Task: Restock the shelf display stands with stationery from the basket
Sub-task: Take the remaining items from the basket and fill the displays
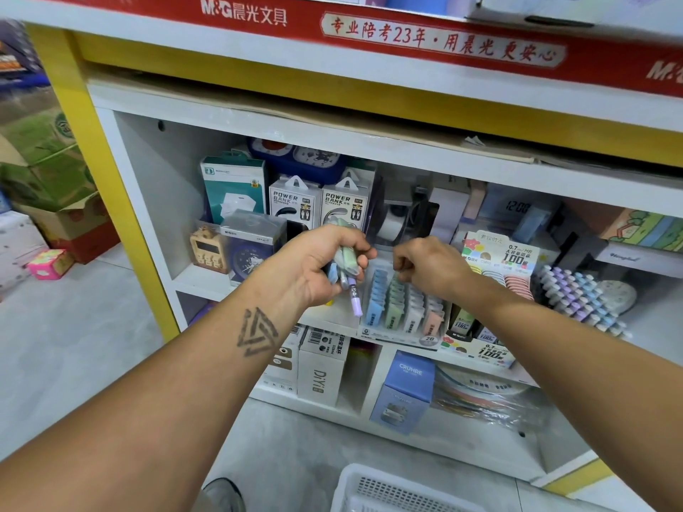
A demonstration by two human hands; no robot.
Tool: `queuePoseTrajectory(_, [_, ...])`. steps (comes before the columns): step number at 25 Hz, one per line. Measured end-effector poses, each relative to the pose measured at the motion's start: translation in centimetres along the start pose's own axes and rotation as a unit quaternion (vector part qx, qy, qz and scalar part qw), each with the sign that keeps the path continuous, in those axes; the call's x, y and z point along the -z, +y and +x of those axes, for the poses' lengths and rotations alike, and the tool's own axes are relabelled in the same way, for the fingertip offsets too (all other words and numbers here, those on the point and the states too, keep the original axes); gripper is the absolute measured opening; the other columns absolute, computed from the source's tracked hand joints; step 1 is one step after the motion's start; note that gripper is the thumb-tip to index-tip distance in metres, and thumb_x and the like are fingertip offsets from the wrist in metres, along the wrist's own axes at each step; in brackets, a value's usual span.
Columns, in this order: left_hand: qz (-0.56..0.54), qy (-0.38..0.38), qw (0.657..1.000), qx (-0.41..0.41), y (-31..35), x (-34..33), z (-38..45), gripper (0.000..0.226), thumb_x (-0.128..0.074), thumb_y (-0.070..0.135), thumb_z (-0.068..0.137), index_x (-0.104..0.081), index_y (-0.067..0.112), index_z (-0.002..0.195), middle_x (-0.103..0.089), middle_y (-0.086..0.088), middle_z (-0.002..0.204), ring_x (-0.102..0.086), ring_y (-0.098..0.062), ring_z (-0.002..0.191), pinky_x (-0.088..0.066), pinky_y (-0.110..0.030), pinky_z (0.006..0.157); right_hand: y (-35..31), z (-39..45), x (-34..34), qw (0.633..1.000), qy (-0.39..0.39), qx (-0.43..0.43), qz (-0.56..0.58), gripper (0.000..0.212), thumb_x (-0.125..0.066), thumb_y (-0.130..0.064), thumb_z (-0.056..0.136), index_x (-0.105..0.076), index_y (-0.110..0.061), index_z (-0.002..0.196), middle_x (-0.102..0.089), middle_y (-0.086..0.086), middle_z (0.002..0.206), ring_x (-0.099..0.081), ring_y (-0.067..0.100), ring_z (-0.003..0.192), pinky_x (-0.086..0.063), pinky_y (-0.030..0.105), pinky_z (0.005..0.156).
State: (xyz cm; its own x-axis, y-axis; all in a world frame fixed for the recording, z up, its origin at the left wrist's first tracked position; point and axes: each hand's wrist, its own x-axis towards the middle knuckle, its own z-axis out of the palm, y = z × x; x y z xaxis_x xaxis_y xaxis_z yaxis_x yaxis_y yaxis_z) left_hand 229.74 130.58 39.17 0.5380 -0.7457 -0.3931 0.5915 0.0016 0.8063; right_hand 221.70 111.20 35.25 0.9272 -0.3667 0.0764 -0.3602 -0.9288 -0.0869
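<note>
head view: left hand (325,264) fingers grip pastel pens (349,279); right hand (425,266) beside.

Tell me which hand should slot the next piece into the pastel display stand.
Right. The right hand hovers directly above the display stand, while the left hand sits off to the side with its grip full, holding a bundle of stationery.

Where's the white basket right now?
In the head view the white basket sits on the floor at the bottom edge, just right of centre, below the shelf unit and between the person's two forearms.
</note>
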Motion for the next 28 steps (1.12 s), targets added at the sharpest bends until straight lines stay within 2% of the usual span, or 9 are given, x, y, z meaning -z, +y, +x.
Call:
queuePoseTrajectory(3, [-0.023,-0.027,0.999,0.011,0.1,0.0,-0.1,0.015,-0.054,-0.005,0.089,-0.057,0.007,0.08,-0.065,-0.013,0.071,-0.054,-0.013,0.049,-0.045,-0.02,0.048,-0.5,-0.2,-0.1,0.999,-0.041,-0.009,-0.026,0.021,-0.063,-0.019,0.096,-0.073,-0.021,0.115,-0.07,0.001,0.118,-0.065,0.022,0.102,-0.055,0.037,0.091])
queuePoseTrajectory(5, [-0.024,-0.045,0.999,0.016,0.0,-0.2,-0.1,0.01,-0.061,0.002,0.09,-0.06,0.006,0.081,-0.064,-0.011,0.069,-0.054,-0.012,0.05,-0.045,-0.02,0.05,-1.0,-0.3,0.9,0.995,-0.027,-0.04,0.085,0.023,-0.064,-0.022,0.096,-0.073,-0.024,0.117,-0.071,-0.005,0.115,-0.066,0.011,0.098,-0.053,0.032,0.089])
queuePoseTrajectory(7, [-0.026,-0.057,0.998,0.022,-0.1,-0.4,-0.2,0.012,-0.069,0.015,0.089,-0.064,0.007,0.081,-0.062,-0.008,0.066,-0.053,-0.011,0.051,-0.045,-0.021,0.051,-1.6,-0.9,2.5,0.937,-0.003,-0.069,0.342,0.018,-0.07,-0.022,0.093,-0.075,-0.028,0.109,-0.076,-0.01,0.097,-0.067,0.003,0.081,-0.049,0.03,0.079])
queuePoseTrajectory(10, [-0.03,-0.074,0.996,0.032,-0.3,-0.9,-0.4,0.025,-0.073,0.034,0.085,-0.068,0.009,0.083,-0.06,-0.005,0.066,-0.052,-0.012,0.052,-0.045,-0.021,0.049,-2.0,-2.1,4.4,0.843,-0.057,0.007,0.535,0.043,-0.081,-0.032,0.08,-0.07,-0.027,0.121,-0.075,-0.001,0.107,-0.07,0.016,0.099,-0.054,0.039,0.087])
queuePoseTrajectory(13, [-0.039,-0.071,0.996,0.04,-0.6,-1.4,-0.5,0.028,-0.07,0.035,0.088,-0.069,0.008,0.093,-0.064,-0.005,0.07,-0.054,-0.014,0.052,-0.047,-0.022,0.049,-3.3,-3.4,5.1,0.863,-0.097,0.084,0.489,0.059,-0.087,-0.043,0.07,-0.067,-0.033,0.125,-0.073,0.004,0.113,-0.067,0.025,0.11,-0.052,0.043,0.1])
queuePoseTrajectory(17, [-0.053,-0.069,0.996,0.029,-0.7,-2.0,-0.5,0.022,-0.058,0.029,0.097,-0.067,0.009,0.102,-0.07,-0.005,0.084,-0.063,-0.015,0.052,-0.047,-0.02,0.046,-4.1,-3.9,5.3,0.893,-0.034,0.078,0.443,0.06,-0.091,-0.04,0.062,-0.069,-0.034,0.118,-0.074,-0.003,0.088,-0.068,0.011,0.085,-0.057,0.026,0.08])
queuePoseTrajectory(21, [-0.058,-0.058,0.996,0.019,-0.8,-2.0,-0.4,0.02,-0.056,0.024,0.099,-0.069,0.009,0.095,-0.072,-0.007,0.081,-0.062,-0.015,0.052,-0.044,-0.023,0.05,-4.1,-4.2,5.6,0.893,-0.006,0.051,0.447,0.079,-0.091,-0.026,0.068,-0.056,-0.019,0.139,-0.077,-0.008,0.098,-0.07,-0.002,0.09,-0.051,0.009,0.077])
queuePoseTrajectory(25, [-0.097,-0.019,0.995,0.022,-0.8,-2.0,0.1,0.014,-0.053,0.01,0.098,-0.065,0.005,0.098,-0.064,-0.009,0.083,-0.058,-0.016,0.061,-0.046,-0.025,0.055,-4.3,-4.4,5.8,0.904,-0.006,0.043,0.425,0.077,-0.08,-0.011,0.08,-0.044,-0.016,0.149,-0.07,-0.007,0.124,-0.065,-0.004,0.11,-0.049,0.008,0.09])
queuePoseTrajectory(28, [-0.081,0.017,0.996,0.021,-1.0,-2.1,0.6,0.015,-0.049,0.005,0.099,-0.063,0.003,0.094,-0.063,-0.011,0.078,-0.057,-0.015,0.056,-0.046,-0.022,0.053,-4.8,-4.4,5.8,0.935,-0.027,0.061,0.349,0.062,-0.064,-0.006,0.092,-0.045,-0.018,0.149,-0.064,-0.003,0.135,-0.062,0.004,0.118,-0.048,0.024,0.105])
